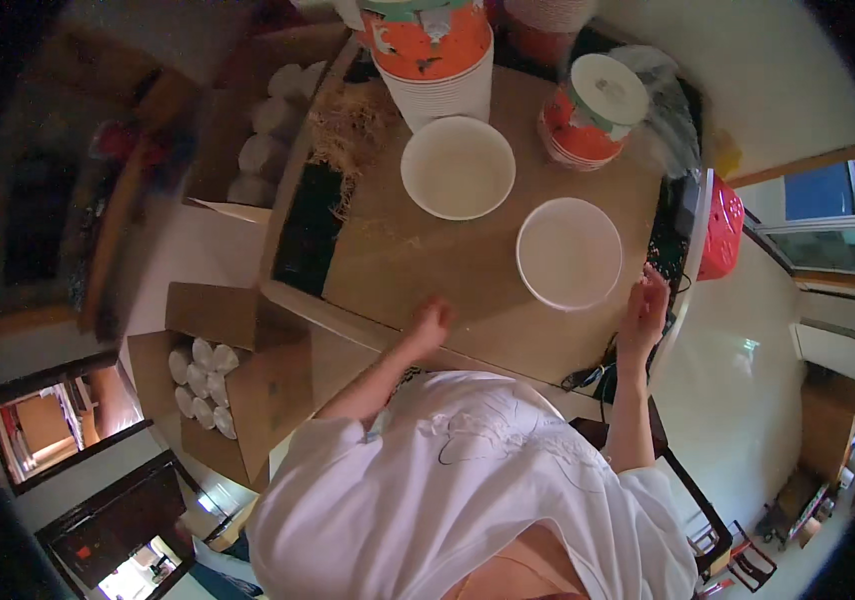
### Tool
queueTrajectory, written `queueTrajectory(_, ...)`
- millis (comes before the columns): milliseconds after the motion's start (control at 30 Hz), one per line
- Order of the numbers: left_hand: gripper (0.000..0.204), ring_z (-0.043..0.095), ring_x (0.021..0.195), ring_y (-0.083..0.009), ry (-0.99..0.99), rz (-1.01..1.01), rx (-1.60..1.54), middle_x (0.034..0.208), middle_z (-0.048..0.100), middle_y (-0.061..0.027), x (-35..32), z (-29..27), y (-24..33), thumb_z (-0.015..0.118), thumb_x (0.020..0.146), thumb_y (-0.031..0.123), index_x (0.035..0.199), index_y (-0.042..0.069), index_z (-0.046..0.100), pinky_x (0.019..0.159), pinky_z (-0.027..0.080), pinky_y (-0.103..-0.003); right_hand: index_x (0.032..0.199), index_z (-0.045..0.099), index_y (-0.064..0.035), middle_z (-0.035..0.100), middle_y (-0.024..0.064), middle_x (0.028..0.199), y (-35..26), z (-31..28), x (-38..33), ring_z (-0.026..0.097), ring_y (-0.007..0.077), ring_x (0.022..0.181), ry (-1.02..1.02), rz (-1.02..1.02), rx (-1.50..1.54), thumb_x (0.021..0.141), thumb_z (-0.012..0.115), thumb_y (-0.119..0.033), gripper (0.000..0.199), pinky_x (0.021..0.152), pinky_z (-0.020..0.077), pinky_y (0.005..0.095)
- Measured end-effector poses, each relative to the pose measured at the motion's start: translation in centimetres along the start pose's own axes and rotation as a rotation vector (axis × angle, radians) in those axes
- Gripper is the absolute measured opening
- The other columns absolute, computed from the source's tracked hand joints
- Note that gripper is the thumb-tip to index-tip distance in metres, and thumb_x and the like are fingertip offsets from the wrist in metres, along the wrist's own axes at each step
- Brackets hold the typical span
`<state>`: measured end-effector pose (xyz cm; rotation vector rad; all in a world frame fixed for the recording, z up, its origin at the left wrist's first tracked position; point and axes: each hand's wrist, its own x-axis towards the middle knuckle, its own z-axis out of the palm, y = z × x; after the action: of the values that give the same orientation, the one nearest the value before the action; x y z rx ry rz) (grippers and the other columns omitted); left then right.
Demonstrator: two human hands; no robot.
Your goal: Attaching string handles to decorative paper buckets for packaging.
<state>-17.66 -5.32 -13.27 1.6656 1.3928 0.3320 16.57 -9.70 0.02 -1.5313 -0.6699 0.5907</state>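
Two white paper tubs stand mouth up on a brown cardboard sheet (388,270): the farther tub (458,168) and the nearer right tub (570,255). Close to the sheet's front edge, my left hand (430,322) is loosely closed, with nothing showing in it. My right hand (650,300) is by the table's right side, just right of the nearer tub and apart from it. Its fingers are bent but apart, and no object shows in them. Behind the farther tub rises a tall stack of nested white tubs (438,100) with a torn orange and green wrap.
A shorter orange-wrapped stack (580,130) with a white top stands back right beside clear plastic film (668,110). Shredded brown fibre (348,125) lies back left. Cartons of white stacks (273,130) and white rolls (206,385) stand left. A red basket (721,230) is right.
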Motion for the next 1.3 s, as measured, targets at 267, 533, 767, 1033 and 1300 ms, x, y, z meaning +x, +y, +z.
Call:
queueTrajectory(267,0.009,0.063,0.075,-0.0282,-0.354,0.235,-0.166,0.079,0.064,-0.0117,-3.8,1.6,12.3,0.059,0.079,0.010,0.086,0.006,0.055,0.065,0.048,-0.039,0.107,0.058,-0.0025,0.062,0.0031,0.093,3.0,3.1,-8.9,0.058,0.0148,0.086,-0.798,0.663,-0.184,0.092,0.050,-0.025,0.028,0.080,0.0457,0.0294)
queueTrajectory(533,0.008,0.062,0.071,-0.0261,-0.492,0.177,-0.068,0.075,0.063,-0.0104,-4.8,1.6,10.5,0.064,0.076,0.012,0.079,0.007,0.058,0.064,0.048,-0.037,0.099,0.056,-0.0057,0.060,0.0036,0.091,-1.1,5.0,-8.2,0.058,0.0152,0.086,-0.630,1.049,0.454,0.094,0.049,-0.024,0.020,0.078,0.0469,0.0266)
queueTrajectory(767,0.006,0.061,0.071,-0.0158,-0.528,0.161,-0.237,0.074,0.062,-0.0071,-4.6,-2.5,16.6,0.061,0.079,0.002,0.084,0.003,0.057,0.063,0.049,-0.032,0.107,0.052,-0.0016,0.055,0.0047,0.106,-5.3,5.2,-7.8,0.051,0.0124,0.101,-0.798,0.433,0.314,0.095,0.046,-0.025,0.027,0.088,0.0411,0.0272)
queueTrajectory(1033,0.009,0.060,0.078,-0.0085,-0.296,0.164,-0.283,0.082,0.061,-0.0020,-1.2,-7.0,20.8,0.060,0.081,-0.002,0.087,0.002,0.055,0.069,0.048,-0.023,0.095,0.059,0.0001,0.060,0.0008,0.080,-4.7,3.7,-6.6,0.050,0.0061,0.072,-0.751,0.308,-0.010,0.087,0.057,-0.006,0.011,0.065,0.0442,0.0225)
queueTrajectory(1300,0.010,0.057,0.071,-0.0083,-0.169,0.183,-0.183,0.080,0.062,-0.0023,-0.1,-8.5,19.5,0.061,0.082,0.000,0.091,0.003,0.059,0.066,0.046,-0.022,0.085,0.060,-0.0007,0.054,-0.0012,0.072,-6.9,3.3,-6.4,0.047,0.0042,0.066,-0.663,0.277,-0.078,0.084,0.061,-0.004,0.004,0.057,0.0393,0.0201)
